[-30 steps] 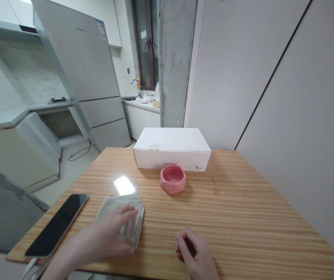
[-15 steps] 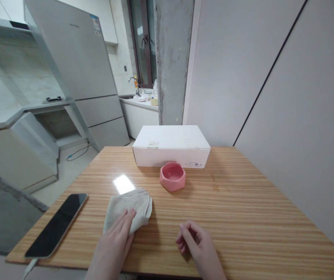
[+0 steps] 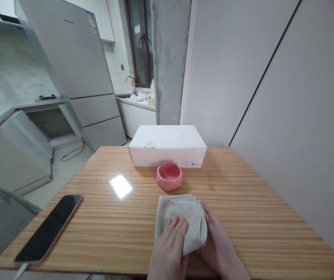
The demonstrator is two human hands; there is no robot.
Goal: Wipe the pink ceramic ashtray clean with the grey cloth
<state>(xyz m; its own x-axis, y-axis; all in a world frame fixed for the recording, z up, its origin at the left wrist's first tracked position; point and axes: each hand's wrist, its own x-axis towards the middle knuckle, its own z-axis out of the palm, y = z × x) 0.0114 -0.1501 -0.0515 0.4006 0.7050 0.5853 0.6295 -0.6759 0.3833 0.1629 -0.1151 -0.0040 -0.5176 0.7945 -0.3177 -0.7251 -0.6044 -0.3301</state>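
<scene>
A folded light-grey cloth (image 3: 183,210) is in front of me near the table's front edge. My left hand (image 3: 171,237) grips it from its near side, the fingers laid over its top and the thumb out of sight. My right hand (image 3: 218,243) is held against the cloth's right side, with one finger stretched out along the edge and the palm turned towards it. The other right fingers are partly hidden behind the cloth. Just beyond the cloth stands a pink faceted ashtray (image 3: 169,177), apart from both hands.
A white box (image 3: 167,147) stands at the table's back, behind the ashtray. On the left lies a black phone (image 3: 49,229) with a white cable (image 3: 21,271) plugged in. A wall (image 3: 260,97) runs along the right side. Beyond the table are a fridge (image 3: 65,50) and a sink counter.
My left hand has carried the cloth rightwards, from the left of the ashtray to in front of it. My right hand has unfurled from a loose curl and moved slightly right, against the cloth.
</scene>
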